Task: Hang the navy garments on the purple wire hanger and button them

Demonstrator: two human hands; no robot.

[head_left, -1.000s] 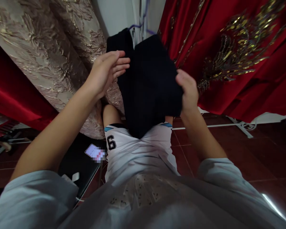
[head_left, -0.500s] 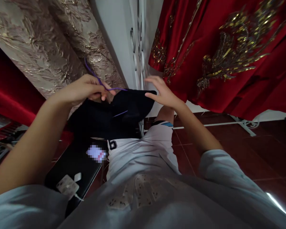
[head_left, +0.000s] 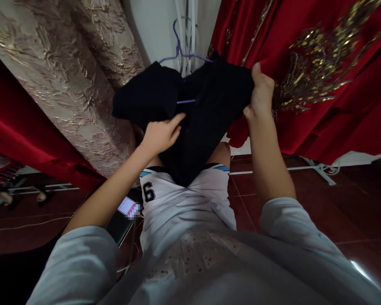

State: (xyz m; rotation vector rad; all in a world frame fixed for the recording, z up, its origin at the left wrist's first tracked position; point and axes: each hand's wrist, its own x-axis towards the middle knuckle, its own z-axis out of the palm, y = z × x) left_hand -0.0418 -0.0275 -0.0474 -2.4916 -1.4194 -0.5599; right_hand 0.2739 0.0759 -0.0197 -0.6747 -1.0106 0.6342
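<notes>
A black garment (head_left: 209, 97), seemingly a shirt with an open collar, is spread on a purple hanger (head_left: 178, 48) in front of my knees. The hanger's hook points up, and part of its lower bar shows through the neck opening. My right hand (head_left: 262, 93) is closed on the garment's right shoulder or sleeve edge, thumb upward. Over the garment's front, just below the opening, my left hand (head_left: 161, 133) has its index finger stretched out and the other fingers loosely bent and apart. Whether that fingertip presses the cloth is hard to tell.
Red sequined cloth (head_left: 305, 84) hangs on the right, and a textured beige-gold fabric (head_left: 92, 84) on the left. White metal rack parts (head_left: 320, 169) stand on the red tiled floor. A lit phone (head_left: 128, 207) lies on a black seat (head_left: 122, 228) at my left.
The garment and hanger have come up and to the right, now opened out with the hook upright. My right hand has taken hold of its edge; my left has left the hook for the front.
</notes>
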